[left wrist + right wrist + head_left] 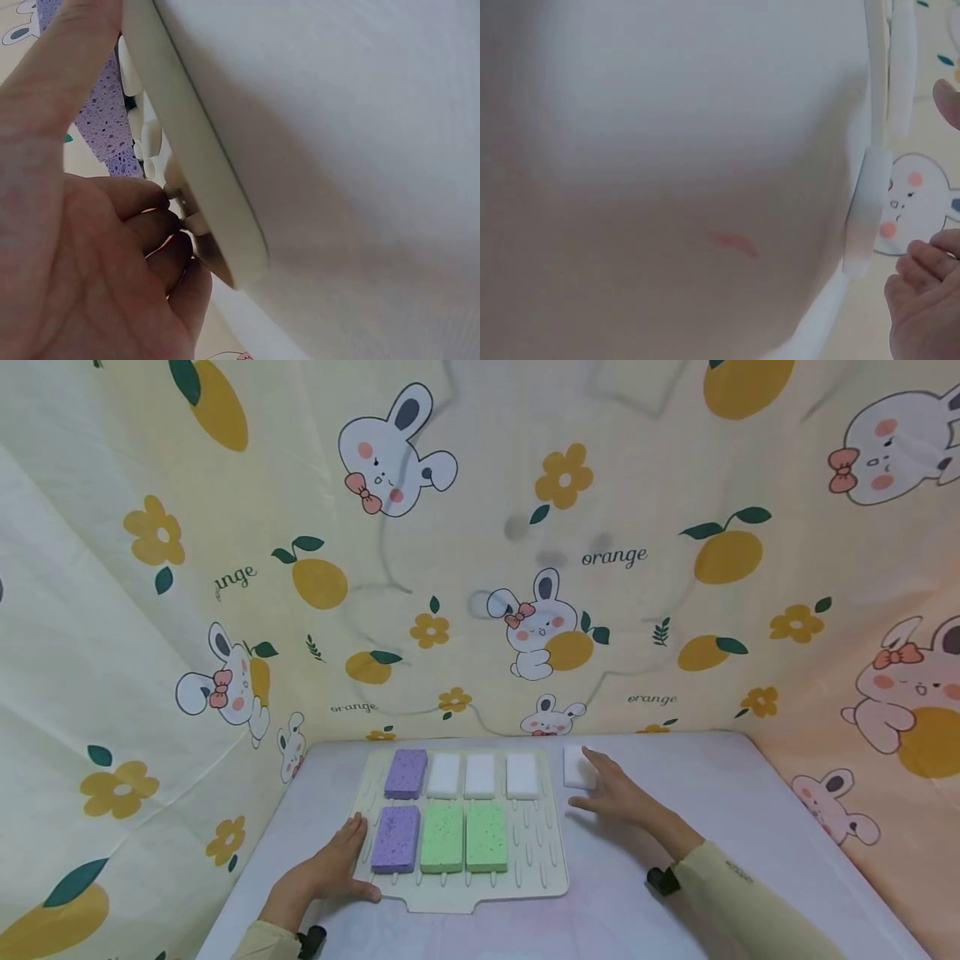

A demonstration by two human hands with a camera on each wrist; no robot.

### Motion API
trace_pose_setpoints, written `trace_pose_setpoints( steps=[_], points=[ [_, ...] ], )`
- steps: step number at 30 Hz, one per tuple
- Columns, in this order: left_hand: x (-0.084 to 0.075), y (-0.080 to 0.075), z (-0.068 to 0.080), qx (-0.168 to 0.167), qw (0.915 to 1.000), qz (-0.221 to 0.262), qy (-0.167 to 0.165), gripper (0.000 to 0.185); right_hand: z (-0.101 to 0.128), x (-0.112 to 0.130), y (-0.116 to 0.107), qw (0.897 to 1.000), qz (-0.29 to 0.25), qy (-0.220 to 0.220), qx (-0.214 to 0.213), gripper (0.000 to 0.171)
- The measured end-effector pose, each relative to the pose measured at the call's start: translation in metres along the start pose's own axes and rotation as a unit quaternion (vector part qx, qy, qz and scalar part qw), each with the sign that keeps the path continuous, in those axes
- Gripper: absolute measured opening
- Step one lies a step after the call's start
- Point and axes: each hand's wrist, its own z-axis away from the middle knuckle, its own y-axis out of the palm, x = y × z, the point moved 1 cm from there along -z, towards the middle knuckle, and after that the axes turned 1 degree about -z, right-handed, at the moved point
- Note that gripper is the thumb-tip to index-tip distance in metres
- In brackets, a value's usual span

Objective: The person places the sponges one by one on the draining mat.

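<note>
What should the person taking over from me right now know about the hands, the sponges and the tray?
Left hand: steadies the cream tray at its near left edge, fingers on the rim.
Right hand: fingers lie on the loose white sponge on the table, right of the tray.
On the tray: back row one purple sponge and three white sponges; front row one purple, two green sponges.
Done: seven placed.
Left: probably the loose white sponge; the front right spot is free.

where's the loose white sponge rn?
Head view: the white sponge lies on the table just right of the tray, level with its back row, under the right hand's fingertips.
</note>
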Motion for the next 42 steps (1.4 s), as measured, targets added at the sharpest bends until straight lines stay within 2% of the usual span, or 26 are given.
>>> trace_pose_setpoints(
  steps=[8, 14, 24, 33, 42],
  points=[
    [-0.002, 0.000, 0.001, -0.001, 1.0000, 0.002, -0.009, 0.139, -0.015, -0.012, -0.001, 0.999, 0.006, 0.025, 0.021, 0.118],
    [-0.002, 0.001, 0.002, 0.001, 0.9999, 0.000, -0.017, 0.140, -0.021, -0.021, -0.001, 0.997, -0.015, 0.061, 0.038, 0.122],
    [-0.001, 0.000, 0.002, 0.000, 0.9999, -0.001, -0.016, 0.139, -0.033, -0.033, 0.000, 0.997, -0.014, 0.061, 0.036, 0.125],
    [-0.002, -0.001, 0.002, -0.002, 0.9999, -0.005, -0.011, 0.139, -0.035, -0.034, 0.000, 0.996, -0.026, 0.077, 0.046, 0.125],
    [0.000, 0.000, 0.002, -0.011, 0.9998, -0.018, -0.003, 0.137, -0.038, -0.038, 0.000, 0.996, -0.020, 0.071, 0.050, 0.125]
  ],
)
